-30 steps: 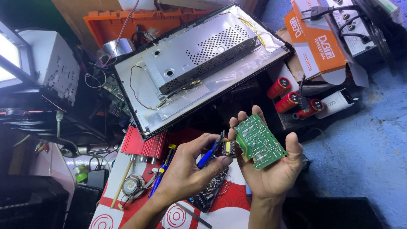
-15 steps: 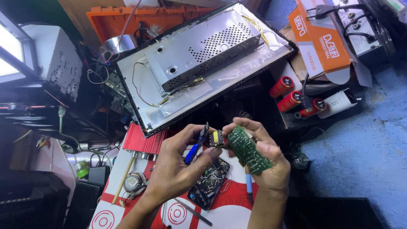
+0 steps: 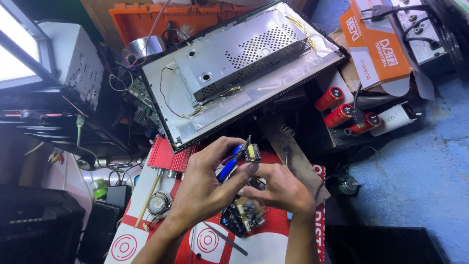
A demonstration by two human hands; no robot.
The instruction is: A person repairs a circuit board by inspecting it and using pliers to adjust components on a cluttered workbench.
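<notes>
The left hand (image 3: 205, 193) is gripping blue-handled pliers (image 3: 228, 166), fingers wrapped around the handles, their tip meeting a small yellow component (image 3: 252, 153). The right hand (image 3: 278, 188) is curling knuckles-up just beside it; what its fingers are pinching cannot be told. Both are hovering above a small circuit board (image 3: 242, 217) lying on the red-and-white mat (image 3: 205, 242) near the bench's front edge

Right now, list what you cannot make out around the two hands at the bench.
- Head view: the right hand is turned back-up, so whatever its fingers hold is hidden.
- Head view: the pliers in the left hand are mostly covered by fingers; only the blue handles and tip show.
- The small yellow part at the tip is too small to identify.
- The circuit board lies partly under both hands.
</notes>
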